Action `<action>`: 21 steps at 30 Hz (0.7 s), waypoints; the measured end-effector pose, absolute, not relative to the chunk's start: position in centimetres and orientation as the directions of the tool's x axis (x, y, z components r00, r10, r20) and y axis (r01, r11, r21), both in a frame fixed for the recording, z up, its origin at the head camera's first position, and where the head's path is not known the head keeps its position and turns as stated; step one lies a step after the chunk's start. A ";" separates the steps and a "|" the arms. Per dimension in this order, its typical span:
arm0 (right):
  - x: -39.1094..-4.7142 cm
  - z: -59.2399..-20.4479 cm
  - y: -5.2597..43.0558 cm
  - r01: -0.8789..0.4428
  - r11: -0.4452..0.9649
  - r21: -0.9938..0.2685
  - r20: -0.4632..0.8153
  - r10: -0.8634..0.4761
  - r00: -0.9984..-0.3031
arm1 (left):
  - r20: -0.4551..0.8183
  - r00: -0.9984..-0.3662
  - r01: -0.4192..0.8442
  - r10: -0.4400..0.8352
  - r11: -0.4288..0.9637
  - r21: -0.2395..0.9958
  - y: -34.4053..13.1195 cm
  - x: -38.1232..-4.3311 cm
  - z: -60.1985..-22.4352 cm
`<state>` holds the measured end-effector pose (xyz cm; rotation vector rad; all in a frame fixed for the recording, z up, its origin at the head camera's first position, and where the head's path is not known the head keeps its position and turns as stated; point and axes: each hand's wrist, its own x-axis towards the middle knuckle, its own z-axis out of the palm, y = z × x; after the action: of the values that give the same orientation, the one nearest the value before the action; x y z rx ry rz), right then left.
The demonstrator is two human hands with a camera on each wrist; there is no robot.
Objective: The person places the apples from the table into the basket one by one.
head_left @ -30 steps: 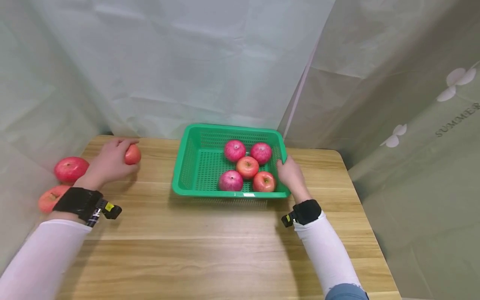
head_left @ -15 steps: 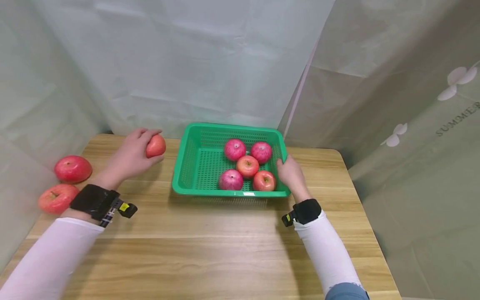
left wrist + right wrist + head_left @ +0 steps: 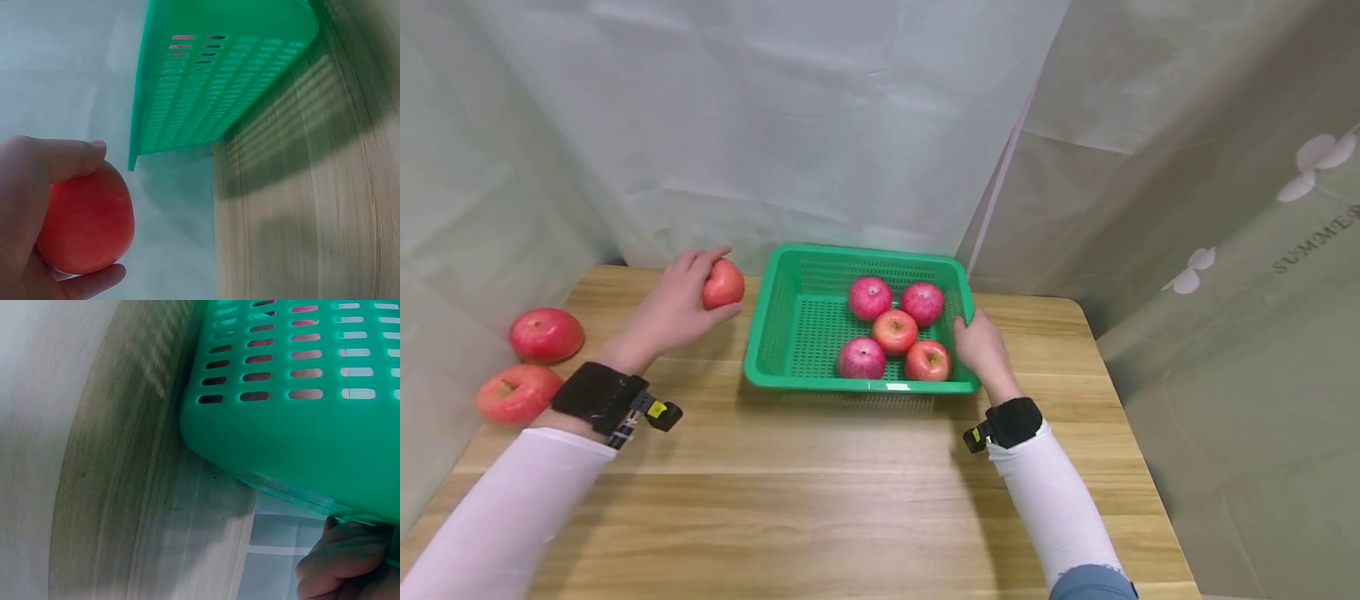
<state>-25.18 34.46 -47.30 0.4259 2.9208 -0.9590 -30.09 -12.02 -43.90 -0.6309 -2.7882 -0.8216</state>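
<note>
A red apple (image 3: 725, 284) is in my left hand (image 3: 673, 304), gripped between thumb and fingers just left of a green plastic basket (image 3: 797, 386). In the left wrist view the apple (image 3: 87, 222) hangs clear of the basket's slotted wall (image 3: 187, 94). With my right hand (image 3: 983, 346) I hold the basket's right rim; the right wrist view shows curled fingers (image 3: 340, 559) at the rim, partly hidden by the green wall. Inside the basket several apples (image 3: 894, 332) sit toward the right, some pinkish purple, some orange red.
Two more apples, one red (image 3: 546, 335) and one lighter (image 3: 518, 393), lie at the table's left edge beside my left forearm. The wooden table (image 3: 820, 517) meets pale hanging sheets (image 3: 737, 125) at the back and both sides.
My left hand has carried the apple rightward from the back left of the table toward the basket, slowing in the last half second. My right hand and the basket stay in place.
</note>
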 end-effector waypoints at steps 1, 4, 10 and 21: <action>-25.2 -47.3 34.5 0.270 0.772 -0.576 -0.119 0.247 -0.962 | 0.275 -0.897 0.441 0.347 0.757 0.482 -11.9 -30.1 -43.9; -25.2 -47.3 34.5 0.267 0.773 -0.575 -0.113 0.248 -0.962 | 0.282 -0.896 0.441 0.342 0.753 0.488 -11.5 -30.2 -43.7; -25.2 -47.3 34.5 0.274 0.771 -0.575 -0.119 0.253 -0.960 | 0.292 -0.888 0.457 0.355 0.743 0.489 -10.4 -30.4 -43.5; -25.4 -47.4 34.4 0.271 0.771 -0.576 -0.109 0.257 -0.960 | 0.302 -0.879 0.477 0.370 0.720 0.505 -8.6 -30.4 -42.6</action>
<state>-25.36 34.36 -47.41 0.4372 2.9340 -0.9600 -30.42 -8.58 -42.57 -0.6820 -2.7444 -0.8798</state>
